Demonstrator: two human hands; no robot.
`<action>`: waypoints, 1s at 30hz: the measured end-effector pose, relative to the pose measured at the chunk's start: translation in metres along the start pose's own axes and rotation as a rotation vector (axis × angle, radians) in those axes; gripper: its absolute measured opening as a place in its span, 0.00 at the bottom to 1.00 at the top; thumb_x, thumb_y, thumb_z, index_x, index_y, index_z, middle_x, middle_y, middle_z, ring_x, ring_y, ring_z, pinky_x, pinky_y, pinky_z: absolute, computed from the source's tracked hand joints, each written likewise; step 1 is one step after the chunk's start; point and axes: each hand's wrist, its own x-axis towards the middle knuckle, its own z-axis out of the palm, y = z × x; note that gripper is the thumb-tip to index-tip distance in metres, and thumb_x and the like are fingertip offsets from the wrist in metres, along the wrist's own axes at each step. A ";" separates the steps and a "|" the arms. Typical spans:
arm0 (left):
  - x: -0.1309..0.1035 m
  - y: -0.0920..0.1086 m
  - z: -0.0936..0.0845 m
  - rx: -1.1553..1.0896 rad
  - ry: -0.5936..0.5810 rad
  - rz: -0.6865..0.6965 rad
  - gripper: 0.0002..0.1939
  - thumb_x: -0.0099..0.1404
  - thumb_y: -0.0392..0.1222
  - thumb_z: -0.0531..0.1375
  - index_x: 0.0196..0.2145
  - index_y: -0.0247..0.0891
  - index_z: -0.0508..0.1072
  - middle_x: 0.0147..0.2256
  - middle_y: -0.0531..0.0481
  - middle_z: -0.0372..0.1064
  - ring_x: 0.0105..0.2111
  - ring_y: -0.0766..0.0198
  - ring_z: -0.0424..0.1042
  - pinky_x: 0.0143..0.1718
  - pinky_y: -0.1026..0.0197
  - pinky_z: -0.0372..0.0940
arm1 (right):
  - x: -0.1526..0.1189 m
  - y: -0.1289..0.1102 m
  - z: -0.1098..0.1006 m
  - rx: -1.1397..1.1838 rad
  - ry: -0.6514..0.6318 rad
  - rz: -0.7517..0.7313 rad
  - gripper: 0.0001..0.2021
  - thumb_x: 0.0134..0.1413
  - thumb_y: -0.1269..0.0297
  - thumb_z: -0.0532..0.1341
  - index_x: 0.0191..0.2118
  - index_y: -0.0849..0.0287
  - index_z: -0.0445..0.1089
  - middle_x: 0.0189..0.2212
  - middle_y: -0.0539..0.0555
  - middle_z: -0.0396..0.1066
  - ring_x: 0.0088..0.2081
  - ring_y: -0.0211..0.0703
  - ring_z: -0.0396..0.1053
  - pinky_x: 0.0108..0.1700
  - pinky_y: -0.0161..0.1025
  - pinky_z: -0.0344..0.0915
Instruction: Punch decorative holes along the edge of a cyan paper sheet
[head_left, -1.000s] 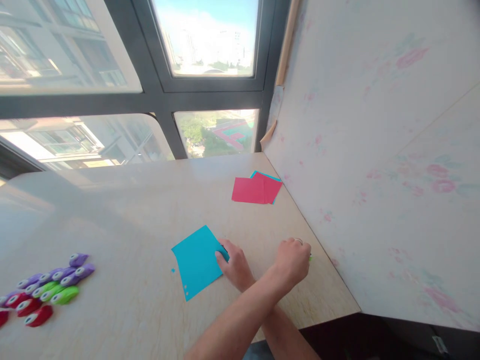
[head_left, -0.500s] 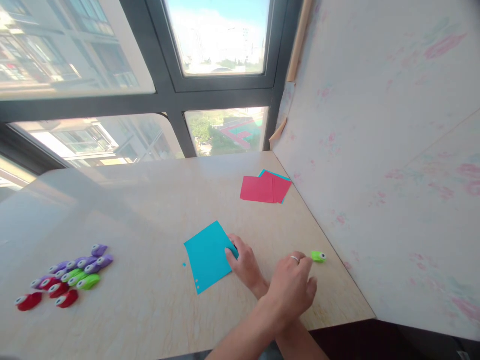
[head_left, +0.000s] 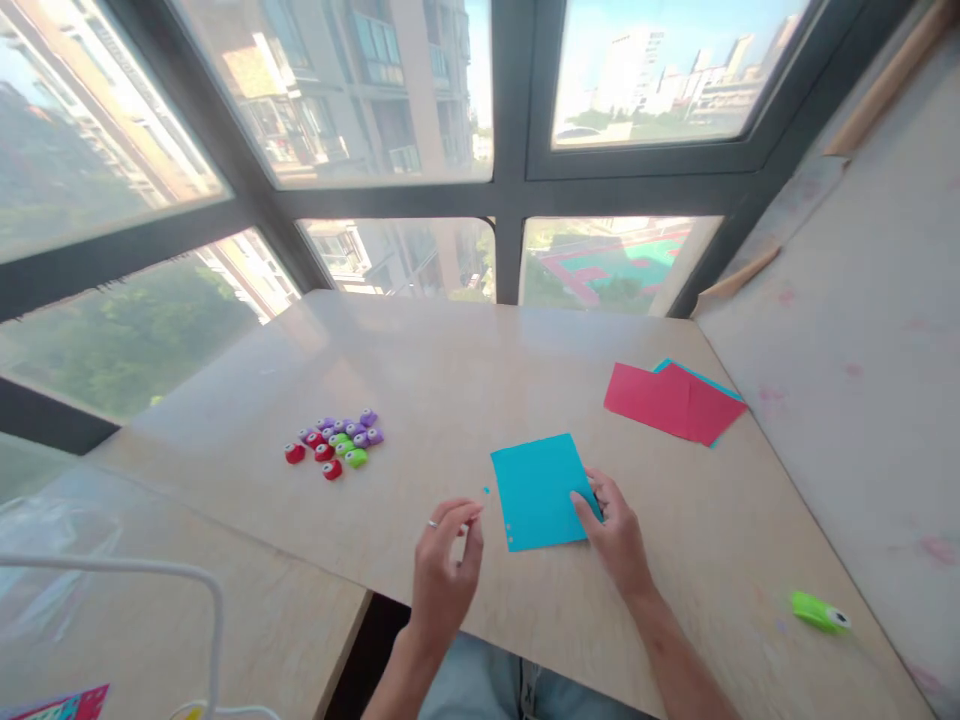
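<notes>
A square sheet of blue paper lies on the table, with small holes near its lower left corner. My right hand grips its right edge, thumb on top and fingers underneath. To the left of the sheet, my left hand wears a ring and has its thumb and index finger pinched together. Whatever may be between those fingertips is too small to make out. Just beyond them lies a tiny blue paper bit. A green animal-shaped piece with a white eye sits alone at the far right.
Several purple, red and green eyed pieces are grouped at the left. Red paper sheets overlap blue ones near the right wall. A white cable and clear plastic are at the lower left. Windows line the back.
My left hand has uncrossed from over my right arm, leaving the lone green piece and moving left beside the blue sheet. My right hand keeps hold of the sheet. The view has swung left.
</notes>
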 end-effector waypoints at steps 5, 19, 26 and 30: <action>0.022 -0.079 -0.051 0.242 0.275 -0.342 0.13 0.64 0.40 0.57 0.45 0.33 0.72 0.39 0.44 0.70 0.29 0.66 0.69 0.30 0.63 0.67 | 0.000 0.002 -0.001 -0.054 0.037 0.064 0.32 0.52 0.41 0.60 0.54 0.61 0.67 0.46 0.63 0.72 0.46 0.54 0.71 0.46 0.46 0.69; 0.052 -0.147 -0.083 0.607 0.204 -0.623 0.17 0.64 0.39 0.56 0.50 0.35 0.74 0.34 0.45 0.72 0.35 0.54 0.70 0.38 0.56 0.63 | 0.000 0.000 -0.002 -0.107 0.065 0.179 0.37 0.44 0.36 0.62 0.53 0.60 0.68 0.50 0.63 0.70 0.51 0.57 0.69 0.50 0.49 0.67; 0.039 -0.146 -0.077 0.560 0.268 -0.510 0.13 0.65 0.41 0.55 0.43 0.33 0.75 0.33 0.44 0.71 0.32 0.56 0.70 0.37 0.56 0.63 | 0.000 -0.003 -0.002 -0.111 0.073 0.168 0.38 0.44 0.37 0.62 0.54 0.62 0.68 0.49 0.63 0.71 0.50 0.57 0.69 0.49 0.47 0.67; 0.033 -0.136 -0.072 0.449 0.280 -0.420 0.12 0.66 0.45 0.56 0.40 0.34 0.74 0.36 0.44 0.69 0.31 0.60 0.69 0.36 0.58 0.63 | -0.001 0.000 -0.002 -0.098 0.061 0.163 0.36 0.45 0.38 0.63 0.53 0.60 0.68 0.49 0.63 0.71 0.51 0.57 0.69 0.50 0.49 0.67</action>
